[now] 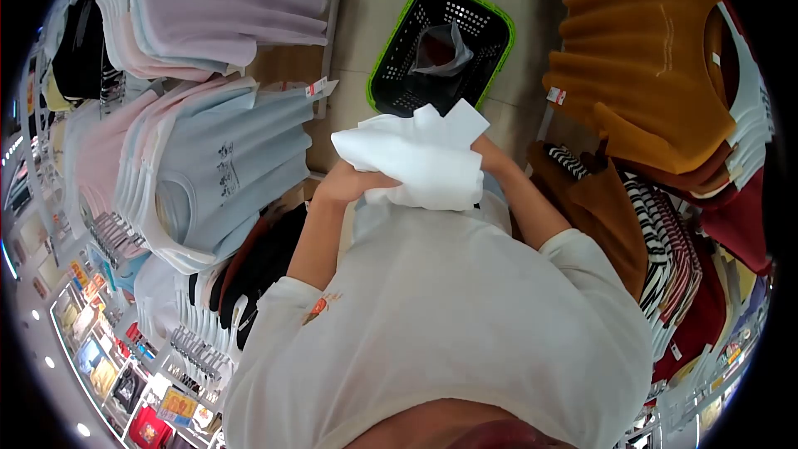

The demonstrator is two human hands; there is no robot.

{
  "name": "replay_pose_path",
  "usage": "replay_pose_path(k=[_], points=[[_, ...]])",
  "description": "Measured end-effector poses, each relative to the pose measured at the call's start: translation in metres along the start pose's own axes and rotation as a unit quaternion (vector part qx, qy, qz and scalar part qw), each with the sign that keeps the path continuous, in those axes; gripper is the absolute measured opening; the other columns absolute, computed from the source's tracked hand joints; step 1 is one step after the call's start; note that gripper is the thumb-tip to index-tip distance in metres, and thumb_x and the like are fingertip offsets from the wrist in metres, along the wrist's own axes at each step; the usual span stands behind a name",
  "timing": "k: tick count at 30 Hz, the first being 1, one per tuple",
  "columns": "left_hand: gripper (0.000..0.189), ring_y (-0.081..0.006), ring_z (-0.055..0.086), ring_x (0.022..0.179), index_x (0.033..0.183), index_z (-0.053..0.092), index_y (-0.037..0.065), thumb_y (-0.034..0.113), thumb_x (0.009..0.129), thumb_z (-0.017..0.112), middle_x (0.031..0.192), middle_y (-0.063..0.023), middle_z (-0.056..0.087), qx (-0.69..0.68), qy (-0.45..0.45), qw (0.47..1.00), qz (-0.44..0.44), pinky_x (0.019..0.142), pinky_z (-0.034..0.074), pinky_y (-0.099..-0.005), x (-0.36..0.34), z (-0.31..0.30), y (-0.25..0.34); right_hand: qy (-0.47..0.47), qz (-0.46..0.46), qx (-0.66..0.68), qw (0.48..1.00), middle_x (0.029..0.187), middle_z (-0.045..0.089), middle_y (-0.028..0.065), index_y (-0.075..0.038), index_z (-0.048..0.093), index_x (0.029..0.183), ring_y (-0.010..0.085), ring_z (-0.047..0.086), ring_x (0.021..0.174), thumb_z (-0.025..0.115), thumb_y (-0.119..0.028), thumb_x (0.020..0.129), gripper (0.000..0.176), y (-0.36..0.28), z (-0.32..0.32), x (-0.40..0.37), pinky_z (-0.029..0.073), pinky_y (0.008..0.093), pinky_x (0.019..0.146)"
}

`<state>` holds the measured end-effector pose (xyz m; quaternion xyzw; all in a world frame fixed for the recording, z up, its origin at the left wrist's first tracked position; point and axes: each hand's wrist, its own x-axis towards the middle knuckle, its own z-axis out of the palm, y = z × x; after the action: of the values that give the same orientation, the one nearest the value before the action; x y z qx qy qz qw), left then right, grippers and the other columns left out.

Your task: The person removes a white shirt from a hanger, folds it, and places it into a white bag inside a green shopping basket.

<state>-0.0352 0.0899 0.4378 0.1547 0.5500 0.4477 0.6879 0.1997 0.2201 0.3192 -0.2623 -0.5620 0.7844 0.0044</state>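
head view: left hand (pixel 349 184) and right hand (pixel 489 155) grip a folded white garment (pixel 416 165); print on pale blue shirts (pixel 237 168) unreadable.

**Findings: Clothing Worn by the Person**

Upper body: one long-sleeved top (pixel 432 316), off-white, plain knit, loose in cut, smooth across the chest.

Marking: a small print (pixel 321 308) in orange and red on the left side of the chest; detail too small to read.

Sleeves: left sleeve (pixel 278 303) and right sleeve (pixel 586 258) are of the same off-white cloth, and each ends bunched near the elbow. The forearms below are uncovered.

Hands: left hand (pixel 345 183) bare; right hand (pixel 489 152) bare where visible, mostly hidden.
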Motion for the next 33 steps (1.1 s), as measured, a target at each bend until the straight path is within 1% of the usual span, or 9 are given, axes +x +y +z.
replay_pose_path(k=[9,12,16,19,24,28,31,32,33], points=[[0.07,-0.025,0.063,0.112,0.128,0.059,0.003,-0.006,0.062,0.081,0.119,-0.0096,0.067,-0.086,-0.013,0.993,-0.08,0.096,0.051,-0.0393,0.059,-0.03,0.003,0.181,0.115,0.145,0.966,0.132,0.06,0.0096,-0.001,0.053,0.134,0.0211,0.058,0.119,0.063,-0.015,0.092,0.046,0.047,0.009,0.046,0.047,0.0363,0.101],[0.065,-0.0244,0.063,0.112,0.127,0.059,0.001,-0.005,0.066,0.08,0.117,-0.0099,0.067,-0.001,0.031,0.993,-0.109,0.096,0.051,-0.0392,0.096,-0.046,0.019,0.233,0.085,0.363,0.898,0.126,0.062,0.0074,-0.001,0.052,0.134,0.0196,0.063,0.109,0.057,-0.013,0.096,0.04,0.016,0.003,0.07,0.051,0.0336,0.094],[0.061,-0.0241,0.065,0.109,0.126,0.058,0.0,-0.003,0.069,0.08,0.118,-0.0124,0.066,0.007,-0.019,0.992,-0.122,0.094,0.053,-0.0385,0.156,-0.081,0.013,0.263,0.092,0.463,0.841,0.139,0.055,0.0105,-0.008,0.04,0.146,0.0238,0.055,0.125,0.057,-0.042,0.098,0.062,0.022,0.004,0.102,0.046,0.0424,0.105],[0.064,-0.0219,0.063,0.107,0.128,0.056,0.001,0.003,0.069,0.082,0.118,-0.0085,0.066,0.03,0.027,0.991,-0.126,0.093,0.052,-0.0355,0.209,-0.1,-0.013,0.135,-0.047,0.546,0.825,0.14,0.054,0.0101,-0.007,0.037,0.15,0.0254,0.053,0.127,0.059,-0.054,0.094,0.076,0.093,-0.005,0.118,0.043,0.0437,0.108],[0.046,-0.0181,0.065,0.1,0.124,0.061,0.001,0.009,0.081,0.075,0.113,-0.0091,0.068,0.224,-0.017,0.974,-0.043,0.088,0.053,-0.0339,0.303,-0.134,-0.085,0.298,0.069,0.388,0.87,0.134,0.057,0.0078,-0.003,0.048,0.139,0.0205,0.054,0.122,0.085,-0.006,0.072,0.077,0.103,-0.029,0.17,0.047,0.0366,0.1],[0.04,-0.0161,0.061,0.108,0.128,0.058,0.003,0.007,0.088,0.066,0.118,-0.0067,0.066,0.209,-0.016,0.975,-0.071,0.096,0.048,-0.0325,0.372,-0.142,-0.164,0.35,0.06,0.218,0.909,0.131,0.058,0.0094,-0.002,0.046,0.14,0.0231,0.056,0.12,0.083,-0.005,0.074,0.076,0.173,-0.05,0.203,0.046,0.0374,0.101],[0.066,-0.0382,0.062,0.114,0.132,0.047,0.001,0.028,0.078,0.075,0.12,-0.0216,0.066,0.313,0.038,0.949,-0.004,0.097,0.048,-0.0412,0.415,-0.145,-0.188,0.381,0.128,0.274,0.873,0.118,0.066,0.0096,0.002,0.057,0.128,0.0209,0.064,0.103,0.08,-0.003,0.075,0.059,0.22,-0.079,0.216,0.052,0.0353,0.09],[0.071,-0.041,0.06,0.112,0.13,0.044,-0.001,0.033,0.077,0.078,0.117,-0.0251,0.064,0.359,0.062,0.929,-0.057,0.097,0.047,-0.0431,0.426,-0.142,-0.18,0.393,0.133,0.303,0.858,0.115,0.067,0.0115,0.003,0.06,0.124,0.0223,0.066,0.1,0.079,-0.004,0.075,0.053,0.216,-0.089,0.22,0.054,0.0359,0.087],[0.072,-0.0438,0.058,0.111,0.129,0.043,-0.002,0.033,0.076,0.078,0.121,-0.0262,0.059,0.352,0.12,0.926,0.059,0.096,0.047,-0.0454,0.439,-0.144,-0.189,0.388,0.156,0.313,0.853,0.117,0.067,0.013,0.003,0.058,0.126,0.0244,0.066,0.102,0.077,-0.003,0.075,0.055,0.22,-0.103,0.222,0.054,0.0373,0.088]])
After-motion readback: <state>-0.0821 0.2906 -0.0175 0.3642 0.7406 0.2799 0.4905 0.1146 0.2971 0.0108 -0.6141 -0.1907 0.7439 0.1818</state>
